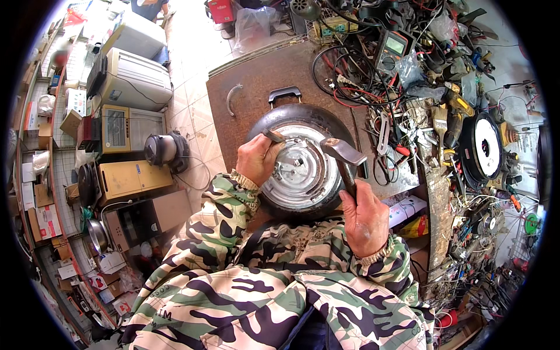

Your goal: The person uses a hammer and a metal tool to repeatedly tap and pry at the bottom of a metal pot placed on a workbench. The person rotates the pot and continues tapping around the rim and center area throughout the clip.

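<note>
A dark round electric pan (pixel 302 114) lies underside up on a brown workbench, its ringed metal base (pixel 293 168) facing me, with a black side handle (pixel 284 93) at its far edge. My left hand (pixel 257 158) grips a short dark metal piece (pixel 273 136), perhaps a chisel, at the left rim of the base. In my right hand (pixel 366 218) is a hammer by its dark handle; the hammer's steel head (pixel 343 151) is over the right part of the base. The lower end of the metal piece is hidden by my fingers.
A curved metal strip (pixel 232 99) lies on the workbench (pixel 245 85). To the right are coiled black cables (pixel 339 72), a multimeter (pixel 390 53), a paintbrush (pixel 440 120), and heaped tools and wires. Appliances, including a rice cooker (pixel 161 149), stand on the left. Part of another person (pixel 151 8) shows at the top.
</note>
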The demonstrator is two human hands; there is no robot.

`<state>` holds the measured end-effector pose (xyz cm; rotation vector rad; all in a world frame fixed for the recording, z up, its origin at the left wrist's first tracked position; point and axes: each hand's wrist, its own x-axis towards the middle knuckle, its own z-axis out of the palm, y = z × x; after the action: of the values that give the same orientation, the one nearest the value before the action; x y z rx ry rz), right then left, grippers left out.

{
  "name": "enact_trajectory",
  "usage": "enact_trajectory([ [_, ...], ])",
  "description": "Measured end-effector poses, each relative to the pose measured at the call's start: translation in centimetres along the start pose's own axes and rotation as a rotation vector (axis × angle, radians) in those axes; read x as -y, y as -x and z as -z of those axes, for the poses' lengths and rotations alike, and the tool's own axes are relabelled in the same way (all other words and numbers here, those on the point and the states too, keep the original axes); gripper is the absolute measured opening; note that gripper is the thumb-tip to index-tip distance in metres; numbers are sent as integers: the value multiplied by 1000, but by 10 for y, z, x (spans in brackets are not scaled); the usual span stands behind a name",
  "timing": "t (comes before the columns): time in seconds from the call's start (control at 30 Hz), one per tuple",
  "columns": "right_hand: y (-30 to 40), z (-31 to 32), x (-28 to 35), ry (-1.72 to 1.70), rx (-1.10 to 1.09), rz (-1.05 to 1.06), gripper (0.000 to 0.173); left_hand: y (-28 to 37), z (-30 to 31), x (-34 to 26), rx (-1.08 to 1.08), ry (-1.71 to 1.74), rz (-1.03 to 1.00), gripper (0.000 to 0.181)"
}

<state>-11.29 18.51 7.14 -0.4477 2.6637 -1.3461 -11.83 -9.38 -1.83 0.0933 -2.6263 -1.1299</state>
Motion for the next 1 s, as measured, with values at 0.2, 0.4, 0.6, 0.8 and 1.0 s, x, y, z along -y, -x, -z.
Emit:
enact_trajectory([
  [0.2, -2, 0, -1, 30, 9, 0, 28, -1, 2, 3, 15, -8, -10, 20],
  [0.4, -4, -1, 0, 38, 24, 7, 28, 1, 1, 5, 19, 12, -21, 21],
  [0.6, -4, -3, -2, 39, 38, 8, 29, 0, 2, -1, 9, 5, -26, 19],
  [0.8, -11, 0, 11, 53, 53, 65, 31, 2, -7, -4, 1, -181, -96, 23],
  [1.0, -27, 4, 40, 54, 11, 247, 31, 4, -4, -7, -38, -150, -130, 26],
])
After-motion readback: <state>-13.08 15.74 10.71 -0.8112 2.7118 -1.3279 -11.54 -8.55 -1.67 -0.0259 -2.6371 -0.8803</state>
